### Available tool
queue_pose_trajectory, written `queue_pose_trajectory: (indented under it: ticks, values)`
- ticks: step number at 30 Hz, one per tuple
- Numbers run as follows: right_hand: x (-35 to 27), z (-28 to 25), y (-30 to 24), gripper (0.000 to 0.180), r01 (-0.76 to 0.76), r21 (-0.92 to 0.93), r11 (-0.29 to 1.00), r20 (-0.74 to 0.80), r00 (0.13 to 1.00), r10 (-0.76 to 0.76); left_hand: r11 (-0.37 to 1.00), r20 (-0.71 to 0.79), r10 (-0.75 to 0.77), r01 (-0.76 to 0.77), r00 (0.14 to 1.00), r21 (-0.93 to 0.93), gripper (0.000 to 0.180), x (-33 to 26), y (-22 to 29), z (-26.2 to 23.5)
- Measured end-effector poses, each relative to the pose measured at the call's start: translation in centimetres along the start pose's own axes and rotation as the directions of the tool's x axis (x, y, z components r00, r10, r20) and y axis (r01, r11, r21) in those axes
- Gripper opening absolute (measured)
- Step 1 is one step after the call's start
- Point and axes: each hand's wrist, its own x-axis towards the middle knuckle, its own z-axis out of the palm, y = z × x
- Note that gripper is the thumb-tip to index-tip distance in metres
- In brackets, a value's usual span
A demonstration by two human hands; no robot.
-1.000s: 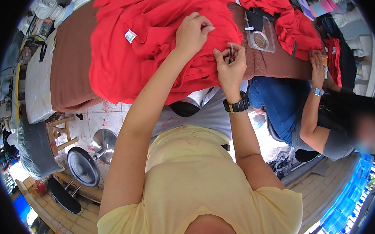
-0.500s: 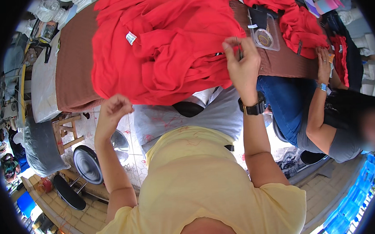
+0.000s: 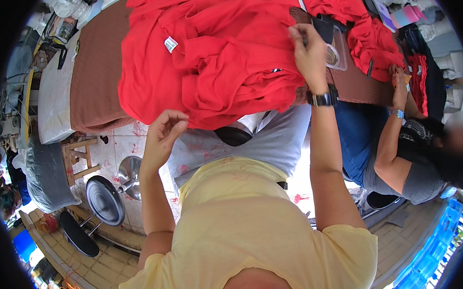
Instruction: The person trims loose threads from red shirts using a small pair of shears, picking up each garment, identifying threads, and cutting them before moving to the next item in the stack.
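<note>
A rumpled red garment (image 3: 212, 67) with a small white label (image 3: 171, 44) lies on the brown-covered table in front of me. My left hand (image 3: 164, 137) is just off the garment's near edge, its fingers loosely curved and the thumb apart, with nothing visible in it. Over the right side of the cloth, my right hand (image 3: 311, 56) has thumb and fingers closed in a pinch. Something small and dark shows between them, too unclear to name. A dark watch (image 3: 323, 95) is on that wrist.
Right of my hand is a clear plastic tray (image 3: 340, 47), beside a black item (image 3: 323, 25). A co-worker (image 3: 399, 151) sits at the right, hands by another red garment (image 3: 373, 45). Brown cloth (image 3: 99, 73) covers the table's left. A round stool (image 3: 105, 200) stands at lower left.
My right hand has moved right and farther over the table, still pinched. My left hand has shifted right, its fingers looser. The red garment appears slightly further right.
</note>
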Motion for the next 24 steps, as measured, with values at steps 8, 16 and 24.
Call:
queue_pose_trajectory:
  ticks: [8, 16, 24]
  values:
    - [-11.6, -1.7, -13.6, 0.03, -0.077, 0.34, 0.937, 0.59, 0.794, -0.149, 0.987, 0.241, 0.162, -0.158, 0.957, -0.037, 0.032, 0.8, 3.5, 7.0]
    - [-11.7, -2.2, -11.2, 0.02, -0.172, 0.228, 0.958, 0.512, 0.858, 0.032, 0.749, -0.168, -0.176, 0.243, 0.97, 0.617, 0.013, -4.1, -2.6, -2.1]
    - [-4.2, 2.2, -6.0, 0.016, 0.121, -0.014, 0.993, 0.262, 0.958, -0.113, 0.599, -0.176, 0.161, 0.046, 0.971, 0.799, 0.028, -2.6, 1.7, -1.3]
